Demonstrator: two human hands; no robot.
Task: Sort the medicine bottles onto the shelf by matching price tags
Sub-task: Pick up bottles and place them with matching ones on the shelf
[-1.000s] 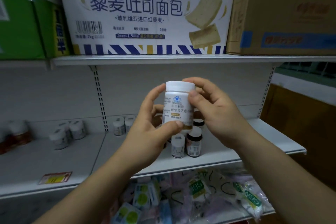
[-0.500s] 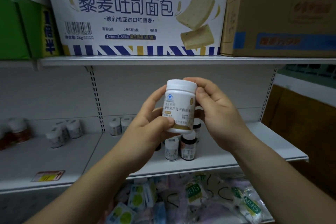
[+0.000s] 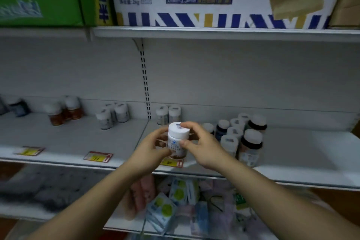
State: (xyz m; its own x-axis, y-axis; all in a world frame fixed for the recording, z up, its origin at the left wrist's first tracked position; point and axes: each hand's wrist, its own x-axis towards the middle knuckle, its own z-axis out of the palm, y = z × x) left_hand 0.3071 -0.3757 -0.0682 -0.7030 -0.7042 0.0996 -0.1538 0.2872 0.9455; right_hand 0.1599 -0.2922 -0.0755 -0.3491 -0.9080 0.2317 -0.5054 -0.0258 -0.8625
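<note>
From the head camera, both hands hold one white medicine bottle (image 3: 177,139) upright in front of the middle shelf (image 3: 303,154). The left hand (image 3: 150,152) wraps its side from the left, fingers closed round the body; the right hand (image 3: 202,147) pinches it from the right, thumb on the label and fingertips at the cap. Neither hand has anything else in it.

The bottle hangs just above the shelf's front edge, directly over a red-and-yellow price tag (image 3: 172,162). A second tag (image 3: 98,156) lies to the left, and a third (image 3: 29,150) further left. A cluster of unsorted bottles (image 3: 241,138) stands just to the right of the hands, with small sorted groups along the back wall, such as a white pair (image 3: 168,114).

The step in hand looks like matching this bottle to a tag. The next move calls for confirming which tag fits, then setting the bottle down upright behind it. The tag print is too blurred to read.
</note>
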